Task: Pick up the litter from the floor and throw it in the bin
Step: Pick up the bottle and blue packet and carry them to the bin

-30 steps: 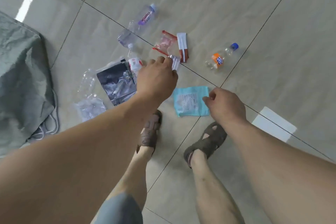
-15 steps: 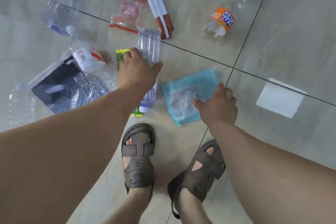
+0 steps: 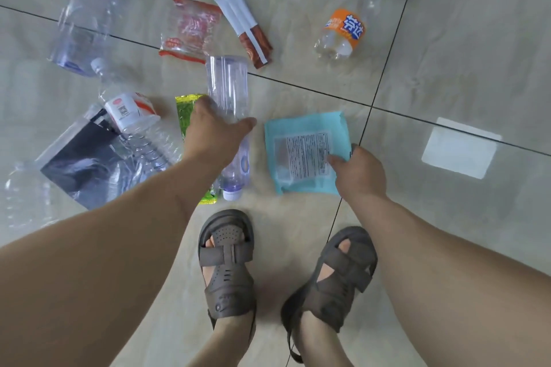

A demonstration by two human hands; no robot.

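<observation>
Down on the tiled floor (image 3: 447, 39), the left hand (image 3: 215, 134) gripped a clear bottle (image 3: 228, 83) around its middle, thumb on the right side and fingers curled over the left. That bottle lay with its base far and its white cap near, just ahead of the left sandal (image 3: 228, 265). Under it, to the left, a green wrapper (image 3: 186, 110) showed partly.

The right hand (image 3: 359, 171) pinched the near right edge of a blue pouch (image 3: 301, 146), which lay flat on the floor (printed label facing up) just right of the bottle and ahead of the right sandal (image 3: 337, 280).

Farther off lay more litter: a red-trimmed clear wrapper (image 3: 190, 28), beside it on the right a white and brown sachet (image 3: 243, 27), and well to the right an orange-labelled bottle (image 3: 351, 21) with a blue cap. At far left lay a large purple-labelled bottle (image 3: 89, 9). Nearer on the left, a red-and-white-labelled bottle (image 3: 131, 119) rested over a dark bag (image 3: 77, 164), with another clear bottle (image 3: 24, 197) at the left edge, blurred.

A white patch (image 3: 460, 147) showed on the floor to the right, well apart from the litter.
</observation>
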